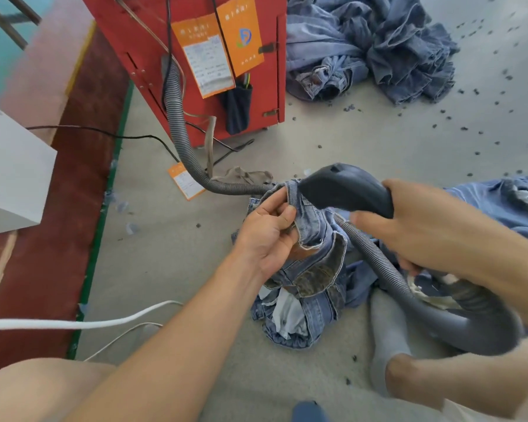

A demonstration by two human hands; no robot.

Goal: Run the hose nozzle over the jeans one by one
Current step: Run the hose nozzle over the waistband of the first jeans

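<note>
Our left hand (267, 236) pinches a fold of the jeans (308, 269), which are bunched on the floor (171, 254) before us. Our right hand (421, 226) grips the dark hose nozzle (345, 188), its tip touching that raised fold.

I sit on the bare concrete floor (363, 141) of a garment workshop. A red machine cabinet (153, 41) with orange job tags (240, 32) stands ahead; right of it lies a heap of jeans (369, 47), with dark lint scraps (464, 128) scattered beyond.
</note>
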